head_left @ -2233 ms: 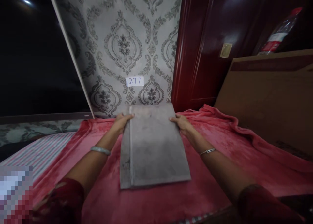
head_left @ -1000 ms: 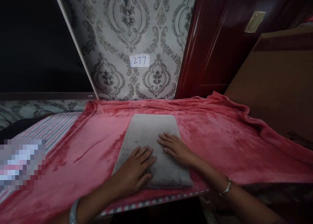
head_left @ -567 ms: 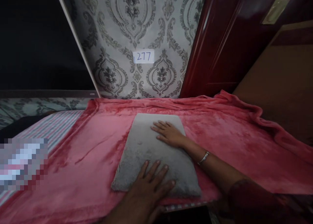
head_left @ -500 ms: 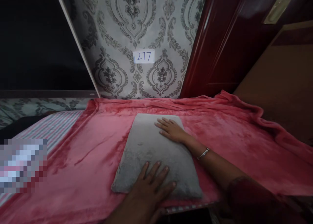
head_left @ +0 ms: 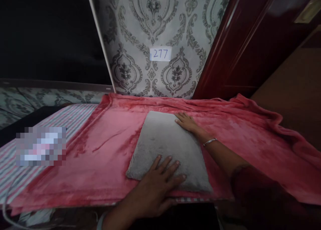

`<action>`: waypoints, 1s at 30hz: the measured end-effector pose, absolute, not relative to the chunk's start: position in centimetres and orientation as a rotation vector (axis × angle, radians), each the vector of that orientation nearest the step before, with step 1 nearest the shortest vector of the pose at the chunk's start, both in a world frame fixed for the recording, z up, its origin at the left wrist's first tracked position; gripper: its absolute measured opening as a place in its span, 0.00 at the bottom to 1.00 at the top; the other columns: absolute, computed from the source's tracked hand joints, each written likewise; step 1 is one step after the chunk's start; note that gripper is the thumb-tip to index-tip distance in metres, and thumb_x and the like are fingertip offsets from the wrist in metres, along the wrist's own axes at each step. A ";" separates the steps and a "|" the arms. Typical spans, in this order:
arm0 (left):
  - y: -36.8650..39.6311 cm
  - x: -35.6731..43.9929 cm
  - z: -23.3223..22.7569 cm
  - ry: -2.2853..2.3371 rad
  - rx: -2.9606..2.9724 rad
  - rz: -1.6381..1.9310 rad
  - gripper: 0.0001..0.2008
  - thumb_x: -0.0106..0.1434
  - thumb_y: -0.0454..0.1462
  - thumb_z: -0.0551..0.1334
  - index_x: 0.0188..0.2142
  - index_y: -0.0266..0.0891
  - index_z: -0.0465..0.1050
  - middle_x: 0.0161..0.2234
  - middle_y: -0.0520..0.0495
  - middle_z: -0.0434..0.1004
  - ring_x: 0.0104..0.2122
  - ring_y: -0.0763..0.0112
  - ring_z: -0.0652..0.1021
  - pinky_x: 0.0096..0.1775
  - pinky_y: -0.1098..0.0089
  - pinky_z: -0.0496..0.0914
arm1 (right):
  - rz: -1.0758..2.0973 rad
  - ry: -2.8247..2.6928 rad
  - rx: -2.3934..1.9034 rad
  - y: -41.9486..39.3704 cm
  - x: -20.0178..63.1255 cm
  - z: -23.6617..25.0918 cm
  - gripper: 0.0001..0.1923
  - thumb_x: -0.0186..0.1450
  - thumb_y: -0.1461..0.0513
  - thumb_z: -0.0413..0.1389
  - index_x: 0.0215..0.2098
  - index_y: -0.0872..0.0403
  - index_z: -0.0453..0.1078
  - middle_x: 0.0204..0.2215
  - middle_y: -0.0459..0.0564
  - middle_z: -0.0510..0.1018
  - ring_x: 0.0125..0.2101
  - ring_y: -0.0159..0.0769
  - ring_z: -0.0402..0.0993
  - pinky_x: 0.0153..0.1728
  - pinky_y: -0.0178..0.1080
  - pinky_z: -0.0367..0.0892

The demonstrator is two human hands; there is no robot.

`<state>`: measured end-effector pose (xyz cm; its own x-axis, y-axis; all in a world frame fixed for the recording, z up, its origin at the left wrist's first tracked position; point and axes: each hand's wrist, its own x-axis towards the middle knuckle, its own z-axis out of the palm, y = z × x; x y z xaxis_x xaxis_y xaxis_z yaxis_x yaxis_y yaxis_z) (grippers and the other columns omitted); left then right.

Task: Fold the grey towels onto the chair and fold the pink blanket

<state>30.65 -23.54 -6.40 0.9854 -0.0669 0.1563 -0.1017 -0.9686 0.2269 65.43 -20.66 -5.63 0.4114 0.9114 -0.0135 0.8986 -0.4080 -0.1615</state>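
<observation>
Right hand [head_left: 187, 123] shifted — at edge of gray cloth [head_left: 167, 134].

Left hand [head_left: 163, 178] bare; smooth, pale grey bangle [head_left: 100, 222] at wrist, partly cut off at near edge. Right hand [head_left: 187, 121] bare; thin, shiny silver metal bangle [head_left: 210, 142], then dark red fabric sleeve [head_left: 260, 190] further up.

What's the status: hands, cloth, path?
Left hand on grey cloth, near side. Right hand at far-right corner. Cloth on pink blanket. Pixelated item off left.
</observation>
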 end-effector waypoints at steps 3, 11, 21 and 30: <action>-23.1 29.6 -6.0 -0.067 2.908 0.296 0.33 0.67 0.42 0.61 0.69 0.47 0.55 0.71 0.44 0.54 0.71 0.53 0.54 0.69 0.40 0.48 | 0.074 -1.783 -2.389 -20.5 62.0 -4.6 0.31 0.75 0.50 0.41 0.74 0.49 0.50 0.73 0.56 0.45 0.72 0.57 0.36 0.65 0.67 0.42; -23.2 25.9 -9.1 0.370 3.058 0.481 0.40 0.63 0.50 0.64 0.71 0.56 0.49 0.73 0.47 0.45 0.71 0.40 0.47 0.65 0.31 0.44 | 0.195 -2.564 -1.519 -20.6 51.6 -5.6 0.28 0.76 0.49 0.41 0.73 0.40 0.50 0.73 0.45 0.47 0.72 0.44 0.38 0.69 0.59 0.36; -23.2 26.5 -10.7 0.409 3.100 0.497 0.44 0.55 0.52 0.70 0.69 0.58 0.55 0.73 0.48 0.47 0.70 0.37 0.49 0.66 0.33 0.41 | 0.196 -2.081 -2.151 -13.5 61.6 -6.0 0.31 0.76 0.48 0.40 0.74 0.43 0.47 0.73 0.51 0.47 0.71 0.51 0.43 0.67 0.60 0.45; -22.9 26.7 -10.7 0.417 3.138 0.579 0.45 0.52 0.49 0.72 0.68 0.57 0.58 0.72 0.48 0.51 0.70 0.39 0.49 0.66 0.35 0.38 | 0.247 -1.931 -2.251 -13.0 61.3 -5.3 0.31 0.76 0.49 0.40 0.74 0.48 0.47 0.73 0.52 0.48 0.72 0.45 0.42 0.69 0.55 0.42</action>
